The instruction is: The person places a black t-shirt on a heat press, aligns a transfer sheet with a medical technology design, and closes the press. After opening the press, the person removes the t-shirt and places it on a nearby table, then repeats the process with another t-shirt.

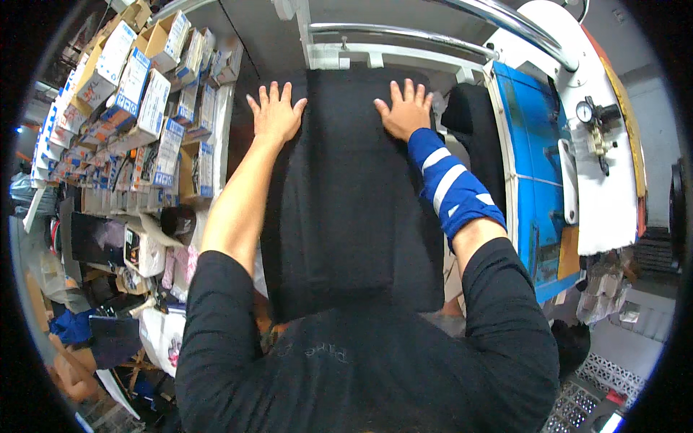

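A wide sheet of black fabric [354,195] lies spread out in front of me and hangs down toward my body. My left hand [276,114] rests flat on its far left part, fingers spread, with nothing in it. At the far right part, my right hand [406,110] also lies flat on the cloth with the fingers apart. A blue and white striped cloth sleeve [447,180] covers my right forearm. Between the two hands the fabric looks smooth, with faint lengthwise creases.
Metal rails [404,30] cross beyond the fabric. On the left stand several cardboard boxes [155,108] on a shelf. To the right are a blue panel [530,144] and a white machine body with a pressure gauge [585,111]. More black cloth [473,119] lies beside my right hand.
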`<state>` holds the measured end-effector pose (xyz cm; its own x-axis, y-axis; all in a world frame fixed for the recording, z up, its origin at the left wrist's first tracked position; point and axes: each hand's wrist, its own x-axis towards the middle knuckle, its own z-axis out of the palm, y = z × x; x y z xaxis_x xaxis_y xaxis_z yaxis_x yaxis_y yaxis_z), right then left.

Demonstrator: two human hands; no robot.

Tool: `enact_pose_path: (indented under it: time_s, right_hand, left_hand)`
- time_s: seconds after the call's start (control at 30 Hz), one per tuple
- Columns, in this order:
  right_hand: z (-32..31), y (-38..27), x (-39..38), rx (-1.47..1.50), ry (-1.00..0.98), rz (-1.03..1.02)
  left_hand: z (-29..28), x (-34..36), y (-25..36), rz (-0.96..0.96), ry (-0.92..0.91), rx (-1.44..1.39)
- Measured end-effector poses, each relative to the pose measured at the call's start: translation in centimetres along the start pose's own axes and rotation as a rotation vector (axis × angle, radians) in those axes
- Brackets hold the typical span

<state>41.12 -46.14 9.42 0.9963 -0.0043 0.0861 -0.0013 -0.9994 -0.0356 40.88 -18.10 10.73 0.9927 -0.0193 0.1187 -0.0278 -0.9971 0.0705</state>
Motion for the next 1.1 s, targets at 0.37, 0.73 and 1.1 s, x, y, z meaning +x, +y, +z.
enact_pose_path:
  time_s: [0.37, 0.73, 1.1]
  right_hand:
    - [-5.6, 3.7, -38.4, 0.195, -0.213, -0.201]
    - [0.8, 16.3, -35.2, 1.57, -0.588, 0.718]
    - [-0.8, 14.1, -37.2, 1.74, -0.461, 0.762]
  left_hand:
    - [-2.9, -35.7, -4.0, 0.08, -0.117, -0.5]
    - [1.4, -34.8, -15.1, -0.738, -0.543, -1.723]
    - [0.2, -35.2, -16.1, -0.664, -0.638, -1.749]
